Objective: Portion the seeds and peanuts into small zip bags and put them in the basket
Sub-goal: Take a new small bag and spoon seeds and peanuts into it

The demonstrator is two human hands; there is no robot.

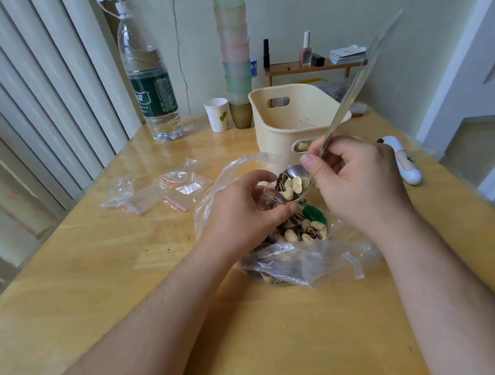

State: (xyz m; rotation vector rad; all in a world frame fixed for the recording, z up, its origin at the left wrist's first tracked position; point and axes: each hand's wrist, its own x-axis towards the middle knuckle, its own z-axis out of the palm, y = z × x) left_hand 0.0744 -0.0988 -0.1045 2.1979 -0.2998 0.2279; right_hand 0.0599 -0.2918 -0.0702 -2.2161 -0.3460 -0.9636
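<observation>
Right hand [359, 182]: grips the loaded spoon [294, 186].
Left hand [241, 207]: pinches a small bag [272, 197] open.
Risk: tipping too fast could spill peanuts past the narrow mouth.

Domestic room, prob. bedroom/living corner of a flat. Evidence: small varnished wooden table [103, 278] pushed against painted wall w/ visible crack; white ribbed radiator [38, 111] at left. Household clutter along wall: large water bottle [150, 86], paper cup [217, 114], stack of pastel plastic cups [235, 54], small wooden shelf [312, 67] w/ nail polish bottle [305, 50] & cards. No commercial or lab fittings.
</observation>
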